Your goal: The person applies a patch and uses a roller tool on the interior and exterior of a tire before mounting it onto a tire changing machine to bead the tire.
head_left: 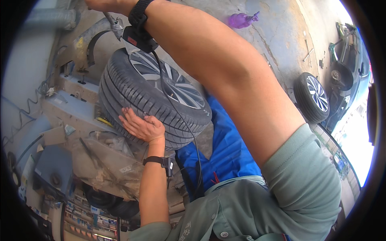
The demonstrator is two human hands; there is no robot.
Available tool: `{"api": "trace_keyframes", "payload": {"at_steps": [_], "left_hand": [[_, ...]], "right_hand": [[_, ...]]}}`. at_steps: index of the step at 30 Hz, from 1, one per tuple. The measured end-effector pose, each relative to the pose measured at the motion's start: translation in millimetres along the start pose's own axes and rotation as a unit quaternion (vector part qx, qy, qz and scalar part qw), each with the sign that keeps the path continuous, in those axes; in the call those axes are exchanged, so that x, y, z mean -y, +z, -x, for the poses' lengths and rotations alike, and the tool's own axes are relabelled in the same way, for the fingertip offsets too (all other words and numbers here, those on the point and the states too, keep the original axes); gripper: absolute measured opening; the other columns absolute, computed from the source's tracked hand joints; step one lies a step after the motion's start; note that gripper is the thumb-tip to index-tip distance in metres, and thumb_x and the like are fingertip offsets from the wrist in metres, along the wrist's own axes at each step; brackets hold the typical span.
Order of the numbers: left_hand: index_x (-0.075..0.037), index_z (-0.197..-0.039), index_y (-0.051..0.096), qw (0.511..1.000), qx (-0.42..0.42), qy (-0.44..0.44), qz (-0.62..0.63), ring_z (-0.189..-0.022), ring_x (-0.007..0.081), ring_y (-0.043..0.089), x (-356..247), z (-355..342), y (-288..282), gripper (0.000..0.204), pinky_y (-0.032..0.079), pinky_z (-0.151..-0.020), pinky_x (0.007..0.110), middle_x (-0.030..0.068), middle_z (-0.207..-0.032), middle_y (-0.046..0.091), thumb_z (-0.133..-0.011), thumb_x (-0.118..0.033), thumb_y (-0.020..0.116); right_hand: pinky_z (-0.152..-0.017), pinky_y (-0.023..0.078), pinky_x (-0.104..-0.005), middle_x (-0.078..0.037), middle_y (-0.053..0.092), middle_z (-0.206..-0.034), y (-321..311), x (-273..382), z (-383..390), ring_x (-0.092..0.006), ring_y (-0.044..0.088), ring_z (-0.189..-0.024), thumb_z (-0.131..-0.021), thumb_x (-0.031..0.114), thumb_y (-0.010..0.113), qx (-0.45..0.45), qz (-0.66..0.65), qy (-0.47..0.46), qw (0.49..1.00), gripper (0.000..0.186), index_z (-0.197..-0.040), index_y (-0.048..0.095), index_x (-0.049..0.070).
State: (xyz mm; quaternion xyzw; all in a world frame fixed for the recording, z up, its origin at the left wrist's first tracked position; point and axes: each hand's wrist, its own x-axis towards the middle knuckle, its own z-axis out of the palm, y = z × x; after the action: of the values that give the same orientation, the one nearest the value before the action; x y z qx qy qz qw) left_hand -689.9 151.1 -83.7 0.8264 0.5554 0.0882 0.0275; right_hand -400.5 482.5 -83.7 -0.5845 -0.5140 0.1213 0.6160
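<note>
A black tyre (161,102) on a grey multi-spoke alloy rim (173,80) is tilted in front of me, against a tyre-changing machine (72,86). My left hand (142,126) lies flat on the tread, fingers spread. My right arm reaches across over the wheel to the top edge. There my right hand (105,5) is partly cut off, near the top of a grey metal bar (116,26), and its fingers do not show. Both wrists carry black strapped devices; a black cable (183,118) hangs from the right one across the wheel.
Another wheel (313,97) stands at the right beside a dark car (354,68). On the floor lie a purple bag (242,20) and a cross-shaped wrench (308,53). A blue-grey box (53,168) and shelves (90,219) are at the lower left.
</note>
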Motion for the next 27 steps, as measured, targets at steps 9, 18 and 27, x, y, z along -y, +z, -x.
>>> {"api": "trace_keyframes", "payload": {"at_steps": [9, 18, 27], "left_hand": [[0.004, -0.147, 0.043, 1.000, -0.024, 0.004, 0.010, -0.144, 0.0518, 0.040, 3.4, -0.9, 2.4, 0.059, 0.030, -0.117, 0.059, 0.0253, -0.151, 0.048, -0.096, -0.026, 0.036], [0.004, -0.147, 0.043, 0.999, -0.010, 0.004, 0.041, -0.146, 0.0488, 0.037, 7.2, 2.1, 0.7, 0.063, 0.024, -0.122, 0.059, 0.0265, -0.153, 0.046, -0.089, -0.022, 0.042], [0.004, -0.145, 0.044, 0.999, 0.000, 0.007, 0.037, -0.145, 0.0499, 0.039, 16.7, 7.2, -3.7, 0.062, 0.026, -0.121, 0.058, 0.0257, -0.151, 0.048, -0.088, -0.020, 0.042]], "right_hand": [[-0.074, 0.049, -0.0524, -0.028, 0.065, -0.083, 3.6, 7.3, 1.4, -0.0471, 0.064, -0.084, -0.102, 0.019, 0.046, 0.012, -0.036, 0.064, 0.997, 0.031, -0.083, 0.060, -0.001], [-0.080, 0.048, -0.0569, -0.033, 0.066, -0.089, -9.9, 39.9, 26.1, -0.0529, 0.063, -0.090, -0.104, 0.029, 0.048, -0.016, -0.023, 0.100, 0.995, 0.042, -0.085, 0.066, -0.003], [-0.085, 0.052, -0.0541, -0.030, 0.070, -0.096, -46.8, 103.1, 50.2, -0.0511, 0.065, -0.096, -0.103, 0.029, 0.051, 0.034, -0.042, 0.159, 0.986, 0.038, -0.091, 0.071, -0.001]]}}
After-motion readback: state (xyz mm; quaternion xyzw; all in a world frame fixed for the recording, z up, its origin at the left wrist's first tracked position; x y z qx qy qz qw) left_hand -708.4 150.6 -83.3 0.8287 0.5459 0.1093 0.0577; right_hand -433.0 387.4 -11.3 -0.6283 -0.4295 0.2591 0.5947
